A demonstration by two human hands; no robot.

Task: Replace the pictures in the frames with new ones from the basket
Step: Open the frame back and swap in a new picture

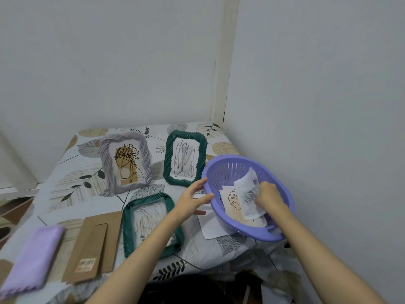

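A purple plastic basket [221,165] sits tilted at the right of the bed. My right hand [267,195] is inside it, pinching a white picture with a grey rose [248,194]. A second picture with a brown line drawing [231,201] lies underneath. My left hand [192,199] grips the basket's near-left rim. A green frame [151,224] lies flat in front of me, partly hidden by my left forearm. Behind it stand a white frame [126,161] and another green frame [185,157], each holding a scribble drawing.
A brown cardboard frame backing [94,246] and a folded lilac cloth [32,260] lie at the left on the leaf-patterned sheet [74,178]. A loose white sheet of paper [210,224] sticks out under the basket. Walls close the back and right.
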